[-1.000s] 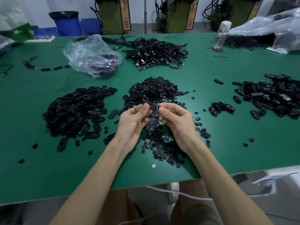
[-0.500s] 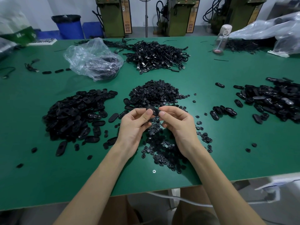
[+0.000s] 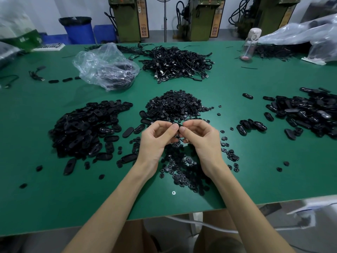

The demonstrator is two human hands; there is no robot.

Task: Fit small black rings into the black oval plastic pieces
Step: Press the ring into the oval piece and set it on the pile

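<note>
While both hands hover just above the green table, the left hand and right hand meet at the fingertips w/ one black oval piece pinched btwn them. Thumb and forefinger of each hand are curled and clamped on it, other fingers loosely bent behind. Most of the piece is hidden by the fingertips, so whether a ring sits in it yet can't be told. It's held in the air over the loose rings scattered on the table, just in front of the ring heap. The oval pile to the left is prob. the unfitted stock; the right pile lies well apart, poss. the done ones.

Risks from here, as a judgement:
- A ring this small gets pressed in by feel, so if it goes in tilted it may seat on one side only and pop out later.
- Too much squeeze at the edges could make the oval piece slip and flick down into the loose rings, where black on black makes it hard to find.
- Since everything's the same colour, a half-seated piece could land w/ the finished ones unnoticed, esp. w/ thumbs covering the joint
</note>
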